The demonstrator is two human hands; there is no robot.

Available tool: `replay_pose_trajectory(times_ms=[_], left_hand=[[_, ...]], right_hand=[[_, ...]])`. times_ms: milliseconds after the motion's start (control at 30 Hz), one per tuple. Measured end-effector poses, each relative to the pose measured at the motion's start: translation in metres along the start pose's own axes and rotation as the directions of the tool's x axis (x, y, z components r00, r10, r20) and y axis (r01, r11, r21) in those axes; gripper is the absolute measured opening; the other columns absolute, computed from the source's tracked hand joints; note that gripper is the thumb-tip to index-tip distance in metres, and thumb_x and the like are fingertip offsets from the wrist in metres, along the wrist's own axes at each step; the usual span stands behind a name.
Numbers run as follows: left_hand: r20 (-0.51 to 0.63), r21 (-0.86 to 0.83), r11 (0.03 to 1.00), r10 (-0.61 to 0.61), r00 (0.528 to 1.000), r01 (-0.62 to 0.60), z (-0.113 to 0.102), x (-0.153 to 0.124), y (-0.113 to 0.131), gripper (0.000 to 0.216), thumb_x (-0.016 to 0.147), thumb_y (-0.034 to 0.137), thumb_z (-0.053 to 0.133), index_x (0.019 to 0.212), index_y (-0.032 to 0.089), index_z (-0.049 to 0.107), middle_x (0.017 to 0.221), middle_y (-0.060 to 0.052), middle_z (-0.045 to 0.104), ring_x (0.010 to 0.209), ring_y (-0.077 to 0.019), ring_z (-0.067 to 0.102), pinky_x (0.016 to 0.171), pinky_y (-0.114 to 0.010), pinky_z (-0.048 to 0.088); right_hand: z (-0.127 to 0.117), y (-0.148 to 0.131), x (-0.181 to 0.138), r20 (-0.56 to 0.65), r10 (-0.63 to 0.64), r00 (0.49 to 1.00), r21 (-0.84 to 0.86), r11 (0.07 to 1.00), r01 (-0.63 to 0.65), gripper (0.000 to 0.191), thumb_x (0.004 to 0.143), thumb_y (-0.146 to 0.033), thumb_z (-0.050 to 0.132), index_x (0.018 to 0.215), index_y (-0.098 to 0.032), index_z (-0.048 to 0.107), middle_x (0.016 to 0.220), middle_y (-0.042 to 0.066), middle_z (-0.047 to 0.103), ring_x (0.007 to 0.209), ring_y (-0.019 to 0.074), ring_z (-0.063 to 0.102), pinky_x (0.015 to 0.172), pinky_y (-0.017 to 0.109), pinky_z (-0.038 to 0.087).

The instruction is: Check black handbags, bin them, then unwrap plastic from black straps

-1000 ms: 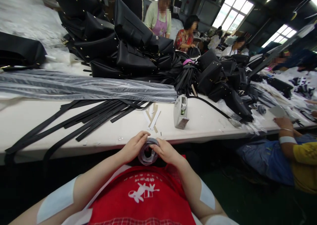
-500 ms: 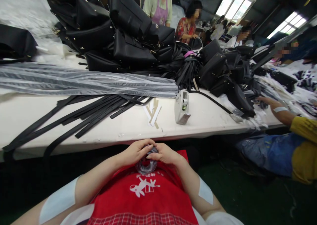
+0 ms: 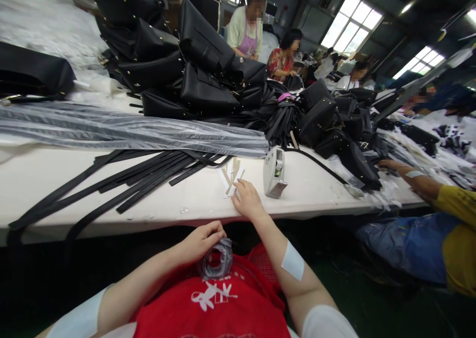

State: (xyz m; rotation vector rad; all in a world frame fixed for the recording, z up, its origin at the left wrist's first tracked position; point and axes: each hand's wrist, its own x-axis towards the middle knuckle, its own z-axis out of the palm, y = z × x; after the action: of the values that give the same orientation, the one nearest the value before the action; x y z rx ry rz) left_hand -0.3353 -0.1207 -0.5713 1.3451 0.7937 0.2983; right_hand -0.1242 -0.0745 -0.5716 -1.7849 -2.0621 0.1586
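A coiled strap in grey, shiny wrapping (image 3: 225,261) rests against my red apron. My left hand (image 3: 204,239) is closed on the top of this coil, with thumb and fingers pinching it. On the white table, my right hand (image 3: 248,199) reaches to a small pile of white and tan strips (image 3: 231,171). Its fingers are apart and the tips touch the near end of the pile; no strip is seen lifted. Just right of that hand stands a light-grey tape dispenser (image 3: 274,173).
Black straps (image 3: 148,179) fan out at left, below a long bundle in grey wrapping (image 3: 130,132). Black bags (image 3: 208,87) are heaped behind. At right, a co-worker's arm in a yellow sleeve (image 3: 455,204) reaches onto the table (image 3: 316,194). Other people work farther back.
My right hand has let go of the coil and moved forward to the strips on the table. My left hand keeps hold of the coil. The view has tilted up slightly.
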Motion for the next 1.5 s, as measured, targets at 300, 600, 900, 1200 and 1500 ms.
replay_pose_trajectory(times_ms=[300, 600, 900, 1200, 1500], left_hand=[[-0.036, -0.01, 1.0, -0.008, 0.999, 0.007, -0.007, -0.001, -0.008, 0.035, 0.082, 0.054, 0.048, 0.078, 0.02, 0.045, 0.077, 0.001, 0.057, 0.055, -0.0107, 0.049, 0.046, -0.022, 0.043], [0.037, 0.24, 0.96, 0.136, 0.99, -0.141, -0.016, -0.004, 0.005, 0.033, 0.088, 0.046, 0.04, 0.087, 0.019, 0.057, 0.077, 0.001, 0.058, 0.072, -0.0152, 0.051, 0.071, -0.027, 0.045], [0.103, -0.033, 0.999, -0.023, 0.994, 0.027, -0.022, -0.006, -0.009, 0.051, 0.085, 0.059, 0.043, 0.103, 0.017, 0.065, 0.083, -0.004, 0.066, 0.054, -0.0118, 0.053, 0.051, -0.022, 0.045], [0.179, -0.181, 0.966, -0.153, 0.972, 0.186, -0.025, -0.008, 0.001, 0.056, 0.079, 0.061, 0.053, 0.11, 0.015, 0.064, 0.079, -0.005, 0.07, 0.052, -0.0126, 0.056, 0.05, -0.023, 0.047], [0.113, -0.106, 0.988, -0.102, 0.988, 0.114, -0.02, -0.004, -0.001, 0.052, 0.079, 0.061, 0.052, 0.104, 0.017, 0.066, 0.082, -0.003, 0.067, 0.054, -0.012, 0.055, 0.047, -0.021, 0.045]], right_hand=[[0.013, -0.009, 0.01, 0.191, -0.048, 0.98, -0.25, 0.963, 0.096, 0.029, 0.087, -0.023, 0.052, 0.112, -0.009, 0.057, 0.117, 0.02, 0.057, 0.108, 0.028, 0.051, 0.092, 0.039, 0.043], [-0.016, 0.001, 0.012, 0.055, -0.011, 0.998, -0.188, 0.982, 0.021, 0.031, 0.091, -0.014, 0.039, 0.114, -0.016, 0.06, 0.107, 0.011, 0.064, 0.103, 0.0221, 0.055, 0.092, 0.034, 0.044], [-0.097, -0.024, -0.035, -0.098, 0.364, 0.926, 0.848, 0.517, -0.113, 0.022, 0.086, -0.036, 0.053, 0.094, -0.017, 0.059, 0.068, 0.003, 0.068, 0.056, 0.0145, 0.063, 0.053, 0.026, 0.052], [-0.112, -0.063, -0.078, 0.135, 0.078, 0.988, 0.491, 0.861, -0.135, 0.007, 0.078, -0.024, 0.064, 0.074, -0.018, 0.063, 0.067, 0.001, 0.065, 0.06, 0.0137, 0.06, 0.059, 0.025, 0.046], [-0.112, -0.094, -0.095, 0.129, -0.25, 0.96, 0.25, 0.945, 0.213, 0.012, 0.076, -0.012, 0.055, 0.081, -0.02, 0.062, 0.071, 0.0, 0.064, 0.063, 0.0127, 0.056, 0.063, 0.025, 0.04]])
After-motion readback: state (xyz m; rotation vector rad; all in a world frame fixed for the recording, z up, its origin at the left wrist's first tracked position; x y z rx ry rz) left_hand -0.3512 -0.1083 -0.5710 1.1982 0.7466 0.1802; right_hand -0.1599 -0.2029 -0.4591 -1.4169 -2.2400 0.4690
